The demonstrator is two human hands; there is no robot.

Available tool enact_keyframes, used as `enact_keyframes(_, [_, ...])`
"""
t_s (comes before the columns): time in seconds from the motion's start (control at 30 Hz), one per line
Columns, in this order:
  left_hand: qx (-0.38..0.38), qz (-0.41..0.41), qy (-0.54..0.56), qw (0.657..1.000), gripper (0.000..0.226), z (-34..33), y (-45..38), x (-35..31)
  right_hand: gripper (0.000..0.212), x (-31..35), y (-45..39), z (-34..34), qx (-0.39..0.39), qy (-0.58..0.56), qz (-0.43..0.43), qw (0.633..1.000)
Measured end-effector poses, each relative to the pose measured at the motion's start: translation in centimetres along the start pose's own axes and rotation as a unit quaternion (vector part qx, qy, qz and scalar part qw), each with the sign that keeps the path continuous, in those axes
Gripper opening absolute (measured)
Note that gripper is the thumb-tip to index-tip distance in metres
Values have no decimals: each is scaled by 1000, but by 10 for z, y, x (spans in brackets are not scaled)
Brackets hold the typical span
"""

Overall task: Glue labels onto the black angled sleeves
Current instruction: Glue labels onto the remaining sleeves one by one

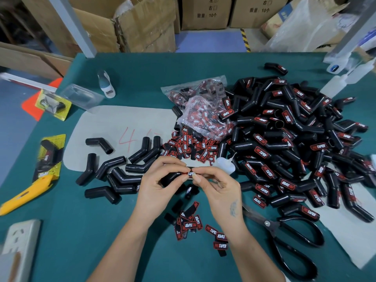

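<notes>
Left hand (pixel 162 180) is curled round a black angled sleeve (pixel 173 178), holding it just above the green surface (pixel 81 231), thumb and forefinger closing on the label (pixel 190 173) that sits on top of it. Out to that hand's left lies a loose group of bare sleeves (pixel 118 171), still without labels, and further left a yellow utility knife (pixel 26 192). Straight past the fingertips, a scatter of loose labels (pixel 189 147) spills from a clear bag (pixel 205 117), with a small white glue bottle (pixel 224 164) lying just beyond the knuckles.

Right hand (pixel 215 182) meets the left over the sleeve, fingertips pinching down on the label's other end. Looks like the pressing step: label placed, now being seated. Next move likely calls for firm, even pressure along the curve, then setting the piece aside. Right of that hand rises the big heap of labelled sleeves (pixel 295 139), and near its wrist lie black scissors (pixel 284 235). More labels (pixel 191 223) wait between the forearms.
</notes>
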State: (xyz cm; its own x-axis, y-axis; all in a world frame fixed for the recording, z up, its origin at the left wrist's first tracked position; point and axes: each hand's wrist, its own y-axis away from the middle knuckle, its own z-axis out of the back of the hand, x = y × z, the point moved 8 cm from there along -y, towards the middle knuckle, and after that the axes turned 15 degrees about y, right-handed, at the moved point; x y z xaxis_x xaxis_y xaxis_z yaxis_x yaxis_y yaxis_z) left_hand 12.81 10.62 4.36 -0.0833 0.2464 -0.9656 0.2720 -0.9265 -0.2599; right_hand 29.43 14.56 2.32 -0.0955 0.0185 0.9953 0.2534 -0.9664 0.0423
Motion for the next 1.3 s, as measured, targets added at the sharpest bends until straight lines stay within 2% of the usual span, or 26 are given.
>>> enact_keyframes(0.4, [2,-6,-17,1000,11,-1,0,0,16,-6,-2,1,-3,1,-11,1000])
enact_keyframes(0.9, [7,-7,-26,1000,10,-3,2,0,22,-4,-1,-1,12,32,2,999])
enact_keyframes(1.3, [14,-28,-37,999,15,-6,2,-2,19,-9,-2,-2,7,8,-15,1000])
